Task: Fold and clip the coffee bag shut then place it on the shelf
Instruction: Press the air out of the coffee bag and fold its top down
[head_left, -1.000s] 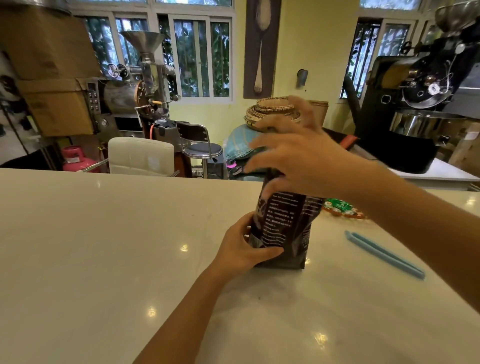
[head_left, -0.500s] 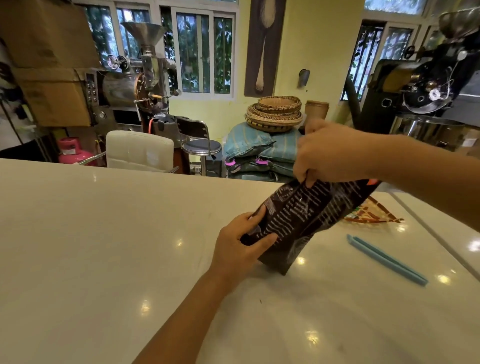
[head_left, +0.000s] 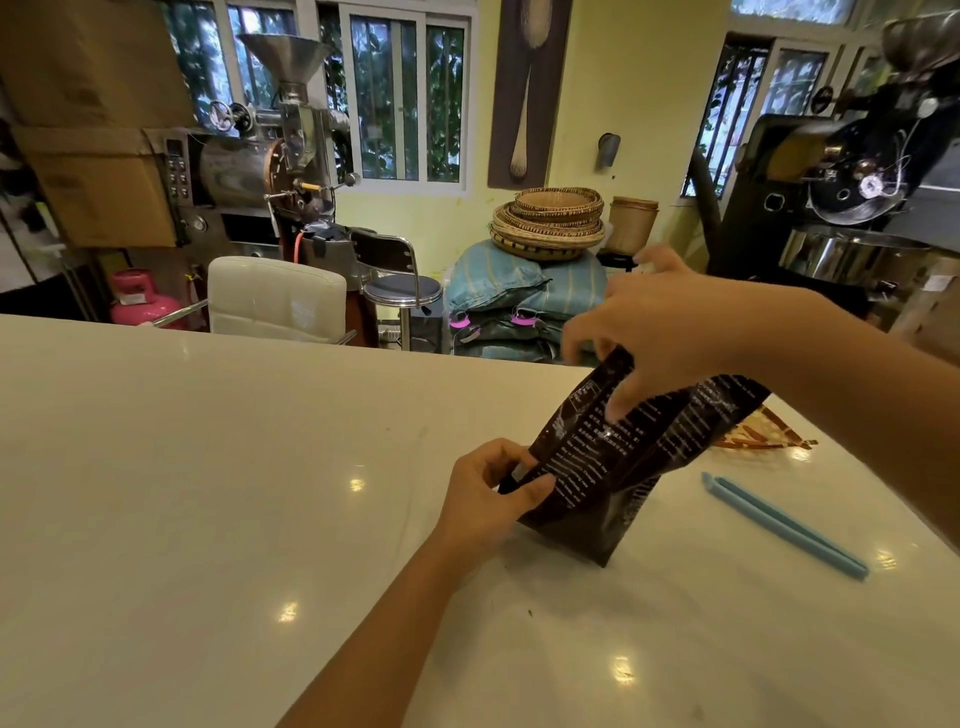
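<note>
A dark brown coffee bag (head_left: 613, 467) with white print leans to the right on the white counter (head_left: 208, 493), its base still on the surface. My left hand (head_left: 488, 493) grips the bag's lower left corner. My right hand (head_left: 670, 332) pinches the bag's upper part from above, fingers pressed into the foil. A long light-blue bag clip (head_left: 779, 522) lies flat on the counter to the right of the bag, untouched. No shelf is in view.
A flat patterned wrapper (head_left: 758, 436) lies on the counter behind the bag. Beyond the counter's far edge stand a white chair (head_left: 275, 299), a stool (head_left: 400, 291), stacked sacks with woven baskets (head_left: 545, 223), and coffee roasters at left and right.
The bag has tipped from upright to leaning right. My right hand moved from covering the top to pinching the upper part; my left hand stays at the lower left corner.
</note>
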